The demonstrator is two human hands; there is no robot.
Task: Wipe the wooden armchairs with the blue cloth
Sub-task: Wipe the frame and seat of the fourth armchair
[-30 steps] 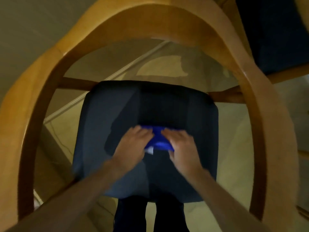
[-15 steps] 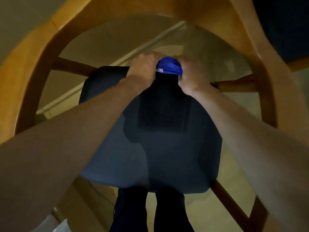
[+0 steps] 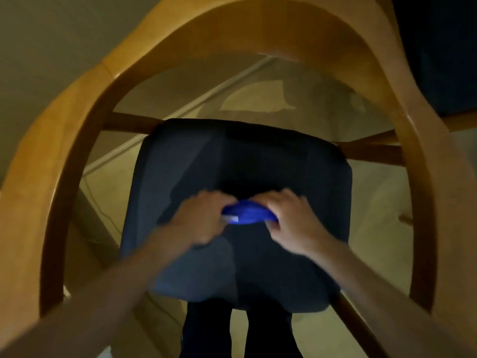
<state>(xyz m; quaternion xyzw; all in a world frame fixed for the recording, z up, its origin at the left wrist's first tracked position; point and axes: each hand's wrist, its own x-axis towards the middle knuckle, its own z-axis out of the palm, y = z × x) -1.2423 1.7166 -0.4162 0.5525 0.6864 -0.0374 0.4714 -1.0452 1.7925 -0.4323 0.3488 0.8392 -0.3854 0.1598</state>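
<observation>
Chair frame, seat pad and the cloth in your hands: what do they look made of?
Chair frame: wood, glossy varnish, with highlights along the curve. Seat pad: dark matte fabric, probably upholstery. Blue cloth: soft textile, bunched between left hand and right hand; weave too blurred to tell.

Blurred hands (image 3: pixel 249 219) apparently gripping blue cloth (image 3: pixel 249 215)

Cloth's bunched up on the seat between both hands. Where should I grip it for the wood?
Probably the exposed middle of the blue cloth, pinched from above: it humps up off the dark seat cushion between the left hand and right hand, whose fingers cover both ends.
</observation>
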